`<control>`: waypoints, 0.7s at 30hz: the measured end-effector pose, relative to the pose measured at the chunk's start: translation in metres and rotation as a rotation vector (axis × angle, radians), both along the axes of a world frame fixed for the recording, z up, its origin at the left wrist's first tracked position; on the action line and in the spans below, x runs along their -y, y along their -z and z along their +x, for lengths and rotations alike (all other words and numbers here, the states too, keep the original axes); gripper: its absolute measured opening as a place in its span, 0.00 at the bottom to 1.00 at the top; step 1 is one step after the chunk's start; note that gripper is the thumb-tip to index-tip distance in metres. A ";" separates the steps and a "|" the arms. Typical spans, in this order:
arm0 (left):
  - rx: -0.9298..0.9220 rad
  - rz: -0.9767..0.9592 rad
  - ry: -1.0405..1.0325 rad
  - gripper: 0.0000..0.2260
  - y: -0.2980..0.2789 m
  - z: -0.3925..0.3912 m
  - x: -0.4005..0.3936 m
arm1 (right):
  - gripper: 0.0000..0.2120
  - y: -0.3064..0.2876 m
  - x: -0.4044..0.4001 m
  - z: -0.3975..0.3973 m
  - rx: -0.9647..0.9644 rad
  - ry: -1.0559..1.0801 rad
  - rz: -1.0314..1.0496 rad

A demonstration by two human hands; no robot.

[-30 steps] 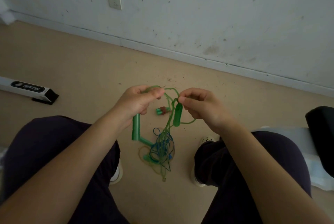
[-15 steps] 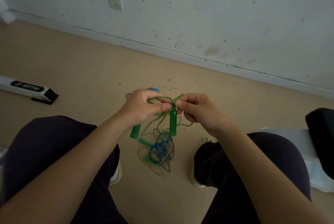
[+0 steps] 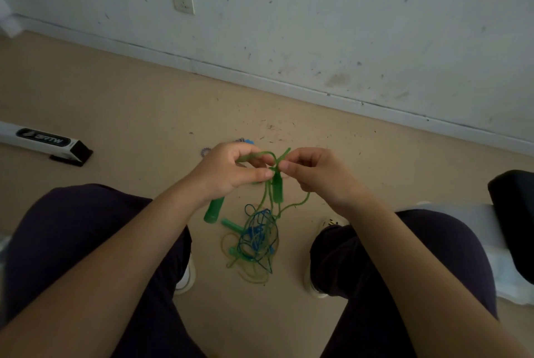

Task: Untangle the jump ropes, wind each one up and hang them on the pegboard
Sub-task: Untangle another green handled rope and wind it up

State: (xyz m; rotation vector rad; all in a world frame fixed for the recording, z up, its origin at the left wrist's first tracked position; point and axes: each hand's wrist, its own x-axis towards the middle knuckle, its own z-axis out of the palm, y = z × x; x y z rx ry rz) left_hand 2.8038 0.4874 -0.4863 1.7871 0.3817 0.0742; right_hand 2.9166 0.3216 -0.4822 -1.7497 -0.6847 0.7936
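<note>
Between my knees I hold a green jump rope above the floor. My left hand [image 3: 231, 170] pinches a loop of its green cord, and one green handle [image 3: 213, 210] sticks out below that hand. My right hand [image 3: 315, 172] pinches the cord right where it meets the other green handle [image 3: 278, 190], which hangs down. From there the cord drops into a tangle of green, blue and yellowish ropes [image 3: 257, 239] on the floor, with a teal handle [image 3: 231, 224] lying at its left. No pegboard is in view.
A white and black bar [image 3: 43, 142] lies on the tan floor at the left. A white wall with a socket [image 3: 183, 1] runs across the back. A black object [image 3: 511, 213] on white material sits at the right. A striped cord end [image 3: 205, 152] peeks out behind my left hand.
Both hands came down and closer together, fingertips now almost touching at the cord. The right-hand handle swung to hang straight; the tangle on the floor barely shifted.
</note>
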 end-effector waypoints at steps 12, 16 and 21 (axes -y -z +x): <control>-0.073 -0.058 -0.072 0.03 0.003 0.000 -0.007 | 0.06 0.005 0.001 0.007 0.042 0.087 0.015; -0.062 -0.145 -0.119 0.03 0.003 0.001 -0.004 | 0.10 0.007 -0.003 0.003 0.034 0.059 0.126; -0.058 -0.175 -0.084 0.05 0.004 0.001 -0.002 | 0.08 0.012 -0.007 -0.002 0.165 -0.003 0.085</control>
